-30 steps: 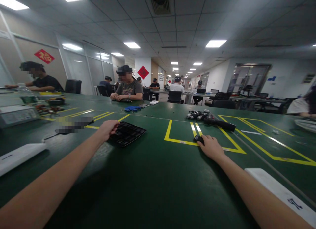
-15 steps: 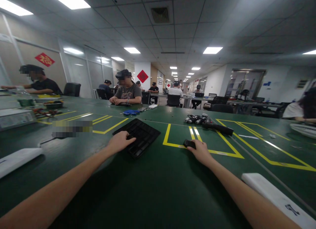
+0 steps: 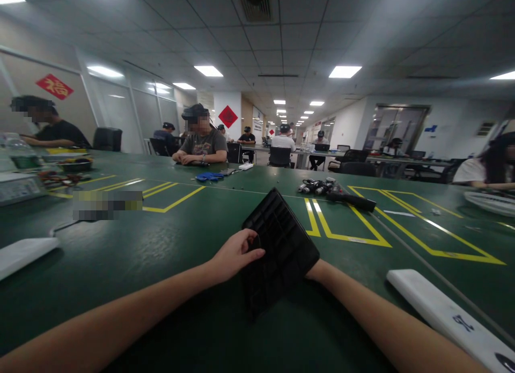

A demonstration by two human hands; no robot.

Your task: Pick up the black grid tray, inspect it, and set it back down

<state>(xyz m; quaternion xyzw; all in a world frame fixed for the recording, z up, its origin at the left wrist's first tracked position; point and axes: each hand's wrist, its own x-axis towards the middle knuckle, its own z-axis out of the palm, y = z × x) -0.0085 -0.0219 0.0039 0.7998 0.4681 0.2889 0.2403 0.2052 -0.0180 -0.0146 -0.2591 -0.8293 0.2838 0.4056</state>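
A black tray (image 3: 281, 244) divided into compartments is tilted up on its corner above the green table (image 3: 173, 308), its divided face turned toward me and to the left. My left hand (image 3: 237, 252) is closed at the tray's left side, thumb and fingers pinched on dark plastic there. Whether a separate small black piece is also in that pinch is too dark to tell. Behind the tray's right edge reaches my right hand (image 3: 317, 270); only its wrist side shows, and its fingers and anything in them are hidden.
Yellow tape outlines (image 3: 358, 239) mark the table. Black cables and a dark rod-like thing (image 3: 350, 200) lie beyond the tray to the right. White bars lie at far left (image 3: 28, 255) and near right (image 3: 438, 303). A blue item (image 3: 209, 176) lies before a seated person (image 3: 203, 139).
The tray has gone from lying on the table to tilted up, nearer and further right. My right hand, earlier holding a small black object, has moved left behind the tray.
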